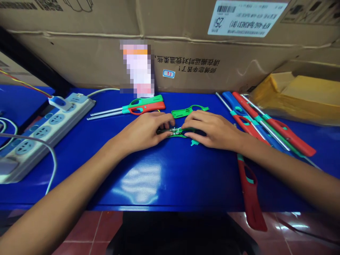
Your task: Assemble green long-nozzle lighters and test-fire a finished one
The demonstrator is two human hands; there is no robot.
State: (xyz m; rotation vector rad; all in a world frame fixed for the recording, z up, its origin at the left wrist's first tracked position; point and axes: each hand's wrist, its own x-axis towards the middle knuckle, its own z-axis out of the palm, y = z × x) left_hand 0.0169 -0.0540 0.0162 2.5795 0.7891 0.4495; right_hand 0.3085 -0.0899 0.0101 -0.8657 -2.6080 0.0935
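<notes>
Both hands meet at the middle of the blue table over an opened gas lighter. Its green handle half (178, 135) lies between them, with inner parts and a white wire showing. My left hand (145, 130) pinches a dark inner part (162, 131) at the left end of this half. The fingers of my right hand (214, 129) are closed on the right end, covering much of it. Just beyond the hands rests the other green handle half (182, 112), separate. A small teal piece (194, 142) sits by my right thumb.
Behind the left hand lie a green lighter (146, 101) and a red lighter (151, 106). Several lighters are piled at right; one red lighter (251, 191) overhangs the table's (106, 170) front edge. A power strip (45, 132), cardboard box (186, 60) and yellow package (305, 95) surround the space.
</notes>
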